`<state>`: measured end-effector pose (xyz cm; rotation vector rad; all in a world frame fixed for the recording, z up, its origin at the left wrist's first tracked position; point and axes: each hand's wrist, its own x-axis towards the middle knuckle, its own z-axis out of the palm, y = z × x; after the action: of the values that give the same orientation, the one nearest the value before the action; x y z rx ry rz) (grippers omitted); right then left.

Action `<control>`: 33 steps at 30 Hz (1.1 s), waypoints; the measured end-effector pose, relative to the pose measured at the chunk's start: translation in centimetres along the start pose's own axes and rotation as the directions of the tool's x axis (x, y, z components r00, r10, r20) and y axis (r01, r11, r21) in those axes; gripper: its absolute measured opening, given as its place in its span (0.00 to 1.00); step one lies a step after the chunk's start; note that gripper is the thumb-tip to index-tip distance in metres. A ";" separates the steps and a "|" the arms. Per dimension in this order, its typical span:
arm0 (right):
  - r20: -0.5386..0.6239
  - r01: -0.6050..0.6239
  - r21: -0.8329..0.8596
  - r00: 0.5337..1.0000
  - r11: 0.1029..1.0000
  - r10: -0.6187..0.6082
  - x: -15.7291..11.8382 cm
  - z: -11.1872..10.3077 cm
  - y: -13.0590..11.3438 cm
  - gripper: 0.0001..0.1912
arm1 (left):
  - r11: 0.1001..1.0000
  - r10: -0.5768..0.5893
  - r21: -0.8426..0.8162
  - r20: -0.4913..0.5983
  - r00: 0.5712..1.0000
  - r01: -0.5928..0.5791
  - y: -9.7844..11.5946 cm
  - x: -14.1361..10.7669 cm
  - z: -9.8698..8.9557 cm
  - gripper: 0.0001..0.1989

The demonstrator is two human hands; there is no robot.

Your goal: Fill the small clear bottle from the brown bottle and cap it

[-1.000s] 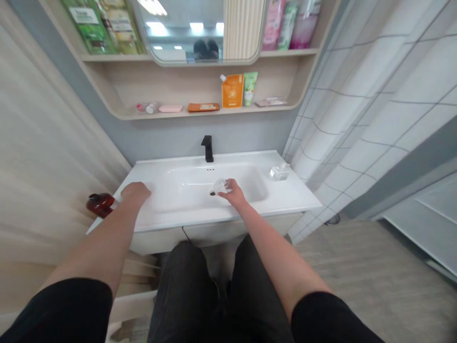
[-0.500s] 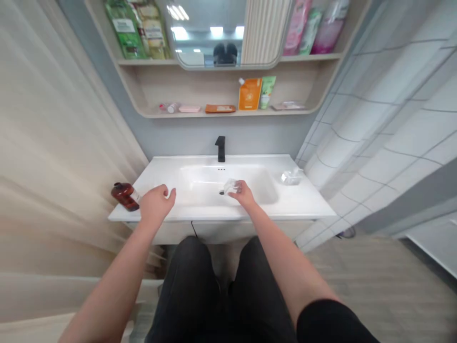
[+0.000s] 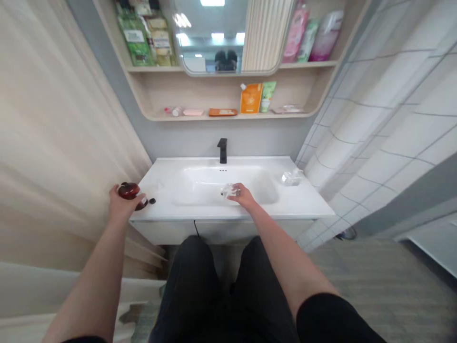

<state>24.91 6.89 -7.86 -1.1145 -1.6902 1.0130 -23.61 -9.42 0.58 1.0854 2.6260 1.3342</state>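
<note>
My left hand (image 3: 121, 205) is wrapped around a brown bottle (image 3: 129, 190) at the left end of the counter, thumb on the front side and fingers behind. A small black cap (image 3: 152, 201) lies on the counter just right of that bottle. Over the sink basin (image 3: 264, 188), near the drain, my right hand (image 3: 243, 196) grips a small clear bottle (image 3: 229, 191) by its right end. Its mouth and contents are too blurred to make out. A faint clear piece (image 3: 159, 184) stands on the counter between the brown bottle and the basin.
A black faucet (image 3: 223, 151) rises behind the basin. At the counter's right end stands a clear pump bottle (image 3: 292, 177). Above, a shelf (image 3: 193, 118) holds an orange pouch (image 3: 251, 98), a green tube (image 3: 267, 96) and small packs. A curtain (image 3: 71, 166) hangs close on the left.
My left hand has moved left and closed around the brown bottle. The black cap, not visible before, now shows on the counter. My right hand still holds the clear bottle over the basin.
</note>
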 end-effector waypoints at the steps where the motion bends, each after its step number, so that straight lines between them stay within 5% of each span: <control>1: 0.002 -0.004 0.002 1.000 1.000 0.004 0.0 0.0 0.0 0.31 | 0.999 -0.037 0.021 0.021 0.999 0.037 -0.1 0.5 0.0 0.45; 5: 0.004 -0.014 0.009 1.000 1.000 0.014 0.2 0.1 0.2 0.31 | 0.987 -0.129 0.100 -0.007 0.992 0.129 0.1 1.0 -0.6 0.37; 12: 0.023 -0.018 0.046 1.000 0.999 0.017 0.5 0.2 0.5 0.32 | 0.975 0.215 -0.034 -0.127 0.968 -0.221 4.7 -4.2 0.5 0.45; 17: -0.028 -0.032 0.048 0.999 0.998 0.033 0.5 0.3 0.9 0.38 | 0.932 0.301 -0.217 0.021 0.954 -0.289 8.8 -7.8 5.4 0.45; 23: 0.004 -0.053 -0.070 0.999 0.996 0.054 0.3 0.4 0.9 0.39 | 0.886 0.446 -0.283 0.292 0.846 -0.369 12.9 -11.2 12.6 0.39; 28: 0.034 -0.099 -0.086 0.994 0.991 0.103 0.4 0.4 0.7 0.40 | 0.867 0.499 -0.233 0.409 0.765 -0.441 14.5 -12.4 17.0 0.40; 33: 0.043 -0.116 -0.159 0.991 0.980 0.125 0.9 0.6 1.2 0.43 | 0.811 0.572 -0.156 0.411 0.710 -0.564 14.5 -12.4 19.9 0.41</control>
<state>24.49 7.98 -8.96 -1.3156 -1.7863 1.0061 0.06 3.33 -5.38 2.0326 2.0039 0.9773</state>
